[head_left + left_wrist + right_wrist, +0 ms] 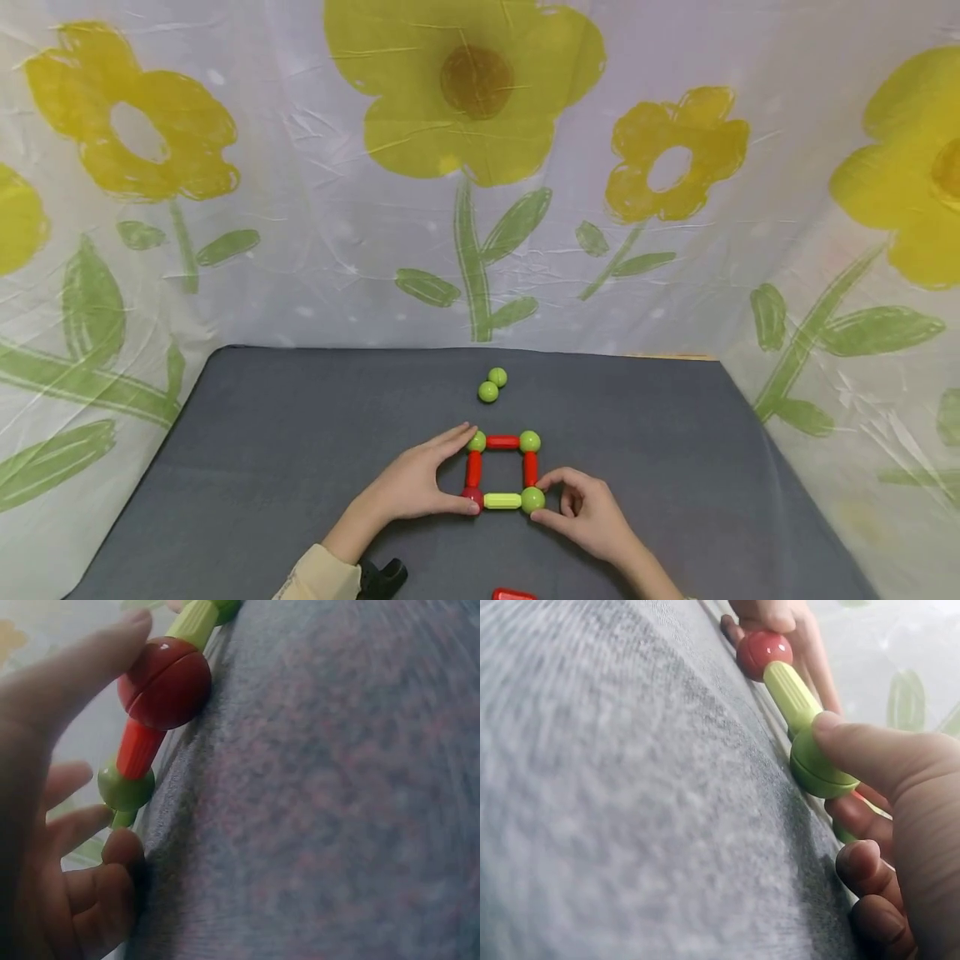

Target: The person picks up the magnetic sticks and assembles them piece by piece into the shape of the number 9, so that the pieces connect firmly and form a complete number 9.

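Note:
A square of toy building rods and balls lies flat on the dark table. Three of its rods are red, such as the far rod (502, 442); the near rod (502, 501) is yellow-green. Its near left corner is a red ball (166, 682); the other corners are green. My left hand (416, 479) holds the left side, thumb on the red ball and a fingertip at the far left green ball (477, 441). With thumb and index finger, my right hand (588, 515) pinches the near right green ball (817, 765); its other fingers are curled.
Two loose green balls (488, 392) lie together beyond the square. Close to the left sleeve is a black object (384, 578), partly hidden. A red piece (513, 595) shows at the bottom edge. A flower-printed curtain (337, 233) stands behind the table (300, 400).

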The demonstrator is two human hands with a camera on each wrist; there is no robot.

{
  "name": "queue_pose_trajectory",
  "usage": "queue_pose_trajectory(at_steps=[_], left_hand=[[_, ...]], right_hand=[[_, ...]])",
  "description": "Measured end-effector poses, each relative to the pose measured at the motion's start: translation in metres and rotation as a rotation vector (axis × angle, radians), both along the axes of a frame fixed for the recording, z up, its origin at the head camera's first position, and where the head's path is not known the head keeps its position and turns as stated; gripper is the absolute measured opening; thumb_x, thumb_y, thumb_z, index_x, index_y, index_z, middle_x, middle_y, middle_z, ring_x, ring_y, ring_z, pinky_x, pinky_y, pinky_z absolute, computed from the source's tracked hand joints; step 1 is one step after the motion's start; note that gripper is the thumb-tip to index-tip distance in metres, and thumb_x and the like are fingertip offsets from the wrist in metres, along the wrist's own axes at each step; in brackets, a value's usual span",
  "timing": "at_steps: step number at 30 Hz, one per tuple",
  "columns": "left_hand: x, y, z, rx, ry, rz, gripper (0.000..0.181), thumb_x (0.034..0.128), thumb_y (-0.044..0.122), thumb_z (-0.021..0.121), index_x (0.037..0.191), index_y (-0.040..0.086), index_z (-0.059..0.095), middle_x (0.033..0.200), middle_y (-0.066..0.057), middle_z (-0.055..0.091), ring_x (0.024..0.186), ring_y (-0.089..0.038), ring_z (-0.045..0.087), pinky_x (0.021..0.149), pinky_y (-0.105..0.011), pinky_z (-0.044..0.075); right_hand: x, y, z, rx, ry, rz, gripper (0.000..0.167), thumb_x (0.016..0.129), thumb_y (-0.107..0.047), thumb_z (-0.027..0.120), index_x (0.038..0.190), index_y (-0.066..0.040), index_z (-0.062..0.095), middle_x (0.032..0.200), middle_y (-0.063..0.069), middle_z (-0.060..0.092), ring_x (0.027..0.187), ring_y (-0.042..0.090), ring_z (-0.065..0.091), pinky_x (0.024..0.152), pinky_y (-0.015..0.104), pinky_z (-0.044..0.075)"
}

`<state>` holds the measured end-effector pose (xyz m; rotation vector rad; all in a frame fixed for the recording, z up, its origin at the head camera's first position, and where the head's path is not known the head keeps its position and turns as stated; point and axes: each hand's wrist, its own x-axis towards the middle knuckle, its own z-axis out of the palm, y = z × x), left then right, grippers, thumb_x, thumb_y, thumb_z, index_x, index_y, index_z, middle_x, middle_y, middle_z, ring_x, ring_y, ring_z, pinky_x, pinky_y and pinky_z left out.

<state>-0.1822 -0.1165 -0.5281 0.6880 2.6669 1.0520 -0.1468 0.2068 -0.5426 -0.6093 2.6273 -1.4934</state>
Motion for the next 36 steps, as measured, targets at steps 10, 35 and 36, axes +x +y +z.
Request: queue_pose_trajectory(at_steps=[10,35,36], left_hand=[[0.003,-0.003,-0.006,-0.026,0.109,-0.027,0.096,0.0796,0.080,0.075,0.161,0.038,0.046,0.171,0.007,0.037,0.150,-0.030,0.048,0.110,-0.059,0.048],[-0.004,0.003,-0.004,-0.057,0.072,-0.060,0.094,0.0825,0.080,0.073,0.162,0.038,0.044,0.171,0.007,0.036,0.150,-0.028,0.048,0.111,-0.057,0.048],[-0.005,0.003,-0.003,-0.060,0.070,-0.063,0.095,0.0824,0.080,0.073,0.162,0.038,0.044,0.171,0.007,0.036,0.150,-0.027,0.048,0.112,-0.057,0.048]], right_hand=[[-0.003,-0.002,0.002,-0.006,-0.002,0.003,0.034,0.083,-0.035,0.093,0.110,-0.030,0.074,0.062,-0.010,0.053,0.051,-0.002,0.045,0.047,0.021,0.043],[0.044,0.012,0.043,-0.014,-0.141,0.280,0.024,0.096,-0.021,0.082,0.116,-0.012,0.074,0.082,-0.001,0.065,0.059,-0.007,0.049,0.049,0.020,0.045],[0.044,0.011,0.042,-0.022,-0.151,0.289,0.023,0.096,-0.021,0.081,0.116,-0.011,0.074,0.083,-0.001,0.066,0.059,-0.007,0.049,0.049,0.020,0.045]])
